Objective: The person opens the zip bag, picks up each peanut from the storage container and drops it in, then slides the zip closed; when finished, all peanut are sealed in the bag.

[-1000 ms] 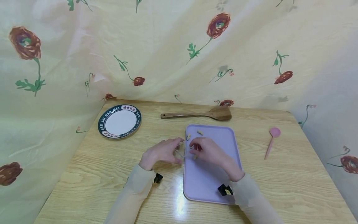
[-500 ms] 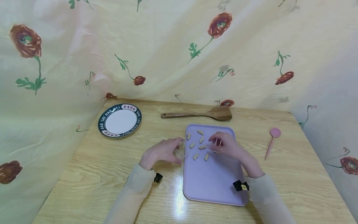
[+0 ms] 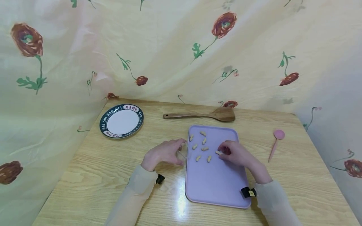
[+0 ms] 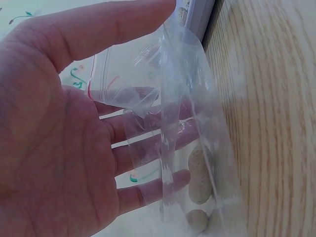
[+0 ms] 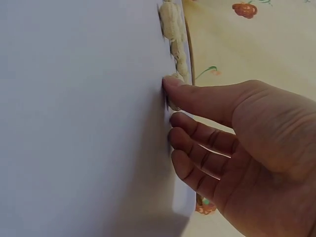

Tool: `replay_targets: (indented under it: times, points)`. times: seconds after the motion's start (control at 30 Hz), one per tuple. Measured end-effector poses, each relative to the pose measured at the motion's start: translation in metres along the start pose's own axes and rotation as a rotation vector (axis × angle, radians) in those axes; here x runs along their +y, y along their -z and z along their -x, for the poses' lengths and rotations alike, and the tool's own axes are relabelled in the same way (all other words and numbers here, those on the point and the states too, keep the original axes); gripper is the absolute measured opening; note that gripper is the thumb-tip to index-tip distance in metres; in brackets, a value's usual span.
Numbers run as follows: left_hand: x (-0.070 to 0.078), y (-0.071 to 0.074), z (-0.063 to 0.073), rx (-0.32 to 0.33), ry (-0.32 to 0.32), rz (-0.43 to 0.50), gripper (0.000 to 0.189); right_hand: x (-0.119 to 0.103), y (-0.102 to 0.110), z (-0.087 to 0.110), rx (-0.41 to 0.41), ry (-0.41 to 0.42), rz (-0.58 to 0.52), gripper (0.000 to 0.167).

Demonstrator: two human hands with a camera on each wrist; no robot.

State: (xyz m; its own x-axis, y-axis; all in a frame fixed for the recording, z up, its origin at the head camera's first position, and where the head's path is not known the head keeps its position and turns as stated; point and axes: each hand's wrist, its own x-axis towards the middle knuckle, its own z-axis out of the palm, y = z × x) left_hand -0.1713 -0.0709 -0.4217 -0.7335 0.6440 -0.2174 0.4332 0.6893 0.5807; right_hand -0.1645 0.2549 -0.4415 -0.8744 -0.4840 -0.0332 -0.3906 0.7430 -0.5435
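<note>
My left hand point(image 3: 164, 153) holds a clear zip-lock plastic bag point(image 4: 170, 123) at the left edge of the lilac tray point(image 3: 215, 185). Through the film in the left wrist view, a peanut point(image 4: 200, 180) shows low in the bag with more below it. On the tray's upper left half lie several loose unshelled peanuts point(image 3: 205, 148), spaced apart. To their right, my right hand point(image 3: 237, 153) pinches one peanut point(image 3: 218, 153) against the tray surface with thumb and fingertips. In the right wrist view the thumb covers part of that peanut point(image 5: 174, 104).
A dark-rimmed white plate point(image 3: 123, 122) stands at the back left of the wooden table point(image 3: 99, 179). Behind the tray lies a wooden spatula point(image 3: 198, 115). A small pink spoon point(image 3: 275, 142) rests to the right. Flowered cloth point(image 3: 169, 47) hangs behind the table.
My right hand has moved right from beside the bag, uncovering several peanuts, and come down around the peanut at the right of the group. The left hand and bag have stayed in place.
</note>
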Motion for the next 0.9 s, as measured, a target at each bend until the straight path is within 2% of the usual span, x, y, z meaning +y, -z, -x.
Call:
replay_targets:
  times: [0.2, 0.57, 0.9]
  points:
    - [0.0018, 0.0004, -0.0003, -0.004, 0.008, -0.007, 0.081, 0.0032, -0.0036, 0.0016, -0.002, -0.018, 0.000, 0.014]
    - [-0.0002, -0.0020, -0.0009, 0.005, 0.006, -0.009, 0.082, 0.0045, -0.0047, 0.0034, 0.012, 0.009, -0.015, 0.013]
    - [0.0002, -0.0012, -0.0005, 0.002, -0.002, -0.015, 0.081, 0.0030, -0.0029, 0.0032, 0.010, 0.001, -0.027, 0.012]
